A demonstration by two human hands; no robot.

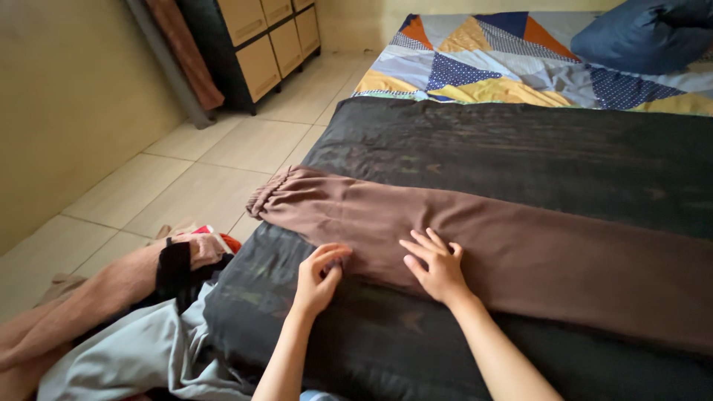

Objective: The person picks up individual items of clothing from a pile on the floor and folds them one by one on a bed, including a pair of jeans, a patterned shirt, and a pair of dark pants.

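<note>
Brown trousers [475, 238] lie flat along black blanket's [520, 148] near edge; left hand [318, 276] pinches their hem, right hand [440, 266] open, fingers spread, pressing cloth smooth.

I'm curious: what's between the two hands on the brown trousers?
Only bare brown fabric trousers lie between the left hand and right hand, seen in the head view.

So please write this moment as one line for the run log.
left hand: pinching edge of brown trousers | right hand: flat on trousers | trousers: spread on black cloth on bed
</note>
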